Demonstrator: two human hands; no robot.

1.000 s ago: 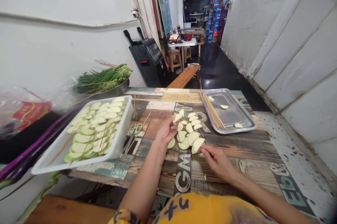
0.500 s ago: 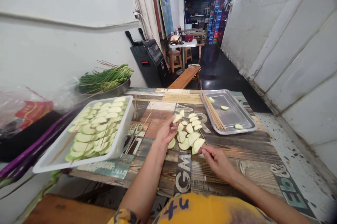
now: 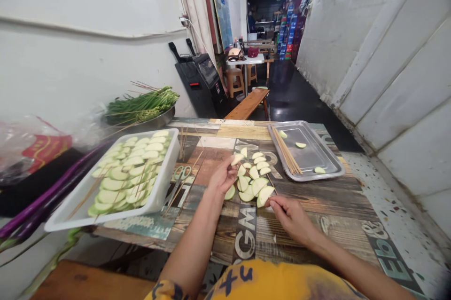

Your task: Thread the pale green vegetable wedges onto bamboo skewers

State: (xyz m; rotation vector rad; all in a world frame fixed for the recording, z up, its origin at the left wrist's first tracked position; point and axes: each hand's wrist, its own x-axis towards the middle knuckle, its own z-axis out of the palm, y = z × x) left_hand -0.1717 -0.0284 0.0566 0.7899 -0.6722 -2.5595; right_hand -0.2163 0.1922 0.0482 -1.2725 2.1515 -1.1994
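Half-moon zucchini slices (image 3: 243, 182), pale with green skin, lie in a loose pile on the wood-patterned table (image 3: 303, 217). At the pile's far left edge, my left hand (image 3: 222, 177) is closed, fingertips on one zucchini slice (image 3: 237, 159). My right hand (image 3: 287, 210) pinches thumb and forefinger together at the lower right edge of a large slice (image 3: 265, 195). A thin skewer (image 3: 271, 183) shows just above those fingertips; whether it or the slice is between them, I cannot tell. Several more slices (image 3: 261, 165) lie in a row at the pile's right side.
A white tub (image 3: 167, 175) on the left holds many slices and some skewers. Scissors (image 3: 181, 175) lie beside it. On the right, a metal tray (image 3: 327, 156) carries bamboo skewers (image 3: 287, 152) and 3 slices. Greens in a bowl (image 3: 158, 119) and purple eggplants (image 3: 59, 189) are at left.
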